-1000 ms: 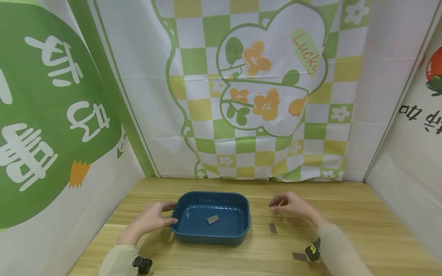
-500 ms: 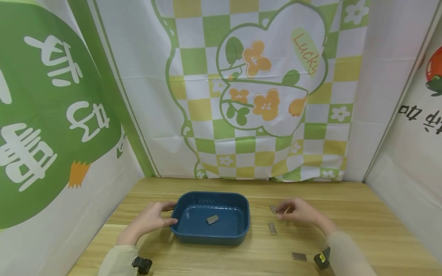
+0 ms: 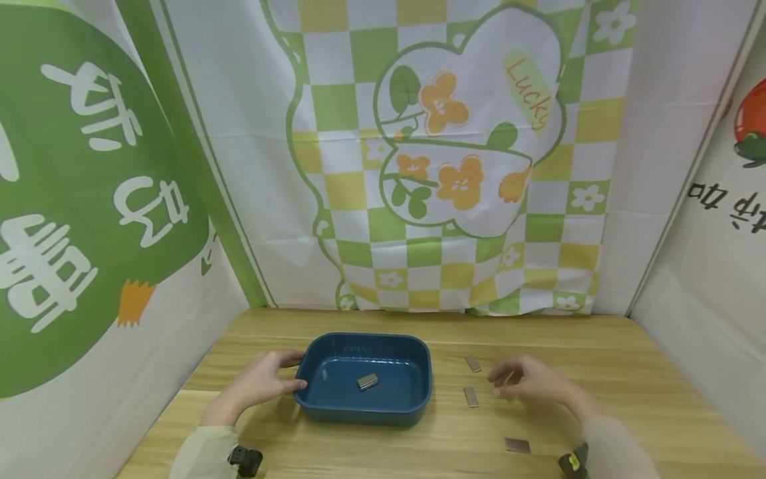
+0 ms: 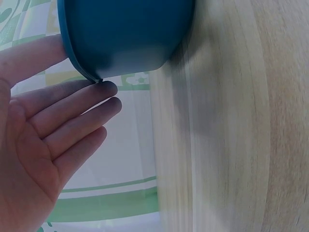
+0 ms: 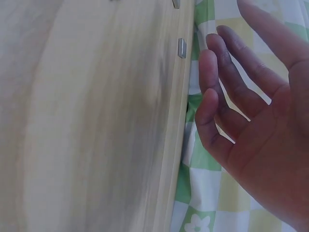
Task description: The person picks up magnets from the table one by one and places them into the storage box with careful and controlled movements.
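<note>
A: Left hand?
B: Fingers straight-ish, slightly spread, touching the rounded, glossy blue tub to their right.
A: And the right hand?
B: Loosely curved, fingers slightly apart; two flat, metallic-looking slabs just left of the fingertips.

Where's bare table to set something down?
Bare tabletop, head view: behind the blue tray, up to the checkered curtain; in front of the tray, left of the frontmost grey piece; right of the right hand. Crowded: between tray and right hand, two more grey pieces; tray's left rim, at left hand.
</note>
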Demonstrator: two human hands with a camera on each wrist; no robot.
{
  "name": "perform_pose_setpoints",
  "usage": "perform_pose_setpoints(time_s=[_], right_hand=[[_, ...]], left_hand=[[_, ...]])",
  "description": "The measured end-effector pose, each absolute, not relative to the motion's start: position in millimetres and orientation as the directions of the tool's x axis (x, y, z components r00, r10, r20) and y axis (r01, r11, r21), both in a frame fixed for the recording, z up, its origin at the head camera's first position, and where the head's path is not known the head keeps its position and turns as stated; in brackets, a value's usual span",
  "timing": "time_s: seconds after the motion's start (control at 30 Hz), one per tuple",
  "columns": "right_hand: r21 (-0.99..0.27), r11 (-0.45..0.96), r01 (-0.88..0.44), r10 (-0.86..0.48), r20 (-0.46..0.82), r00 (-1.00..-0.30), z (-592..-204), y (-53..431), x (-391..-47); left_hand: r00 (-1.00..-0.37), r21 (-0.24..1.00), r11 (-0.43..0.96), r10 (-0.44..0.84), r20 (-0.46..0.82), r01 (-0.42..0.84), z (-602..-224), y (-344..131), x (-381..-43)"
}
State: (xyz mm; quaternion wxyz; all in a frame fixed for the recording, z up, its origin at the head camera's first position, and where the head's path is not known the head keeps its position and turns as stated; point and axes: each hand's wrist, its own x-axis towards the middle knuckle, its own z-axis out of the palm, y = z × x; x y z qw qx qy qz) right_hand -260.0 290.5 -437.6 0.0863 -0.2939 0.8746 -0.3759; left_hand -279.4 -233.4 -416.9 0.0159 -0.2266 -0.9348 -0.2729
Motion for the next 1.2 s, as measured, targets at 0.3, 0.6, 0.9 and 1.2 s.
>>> perform_pose_setpoints(time_s=[0.3, 0.6, 0.9, 1.2], right_hand=[[-0.716, 0.557, -0.421, -0.580, 0.028, -0.814, -440.3, 296.1, -251.8], [-0.736, 0.540, -0.408, -0.602, 0.001, -0.799, -445.8, 303.1, -243.6], [-0.764, 0.518, -0.385, -0.604, -0.009, -0.797, -448.1, 310.2, -236.0], [-0.793, 0.506, -0.338, -0.603, -0.046, -0.796, -449.8, 313.3, -228.8]], left_hand=[[-0.900, 0.503, 0.751, 0.406, 0.159, 0.428, -417.0, -234.0, -279.4], [-0.899, 0.499, 0.751, 0.406, 0.168, 0.432, -416.5, -232.8, -278.7], [-0.896, 0.494, 0.751, 0.409, 0.174, 0.439, -417.3, -233.4, -278.5], [-0.894, 0.480, 0.756, 0.409, 0.185, 0.445, -417.8, -232.7, -279.4]])
